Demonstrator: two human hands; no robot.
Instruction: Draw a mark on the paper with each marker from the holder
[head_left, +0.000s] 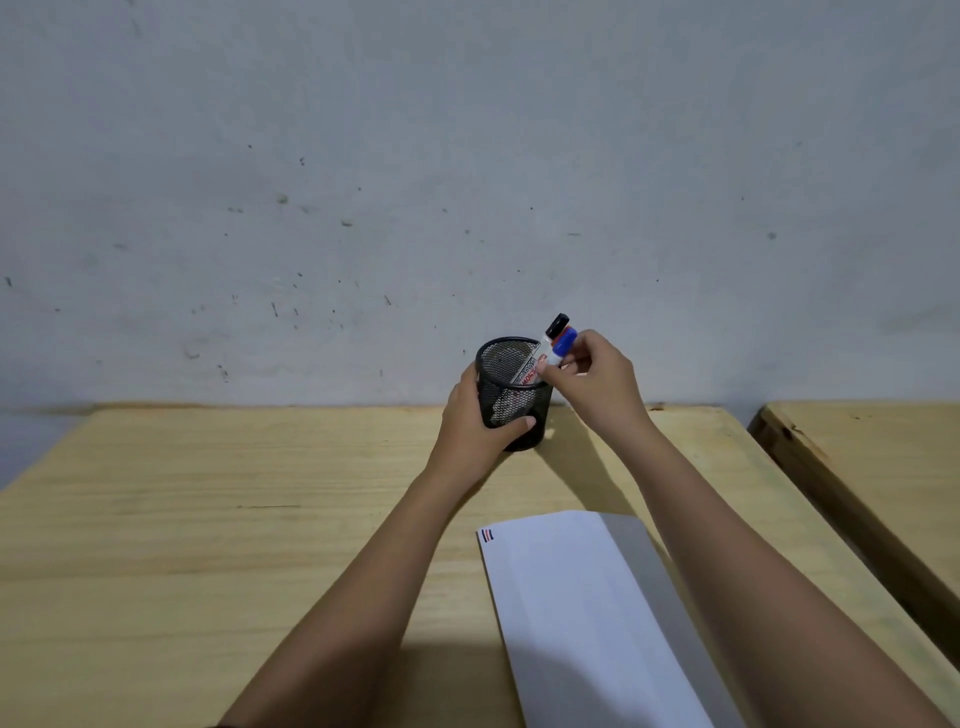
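A black mesh holder (506, 374) stands near the far edge of the wooden table. My left hand (472, 421) wraps around its side. Markers lean out of its right rim: one with a black cap (557, 325) and one with a blue cap (564, 340). My right hand (597, 379) pinches the blue-capped marker just below its cap, at the holder's rim. A white sheet of paper (576, 613) lies near me on the right, with short red and dark marks (487, 535) at its far left corner.
The light wooden table (208, 545) ends at a grey wall (467, 182) right behind the holder. A second wooden table (872, 457) stands to the right across a narrow gap. My right forearm crosses above the paper's right side.
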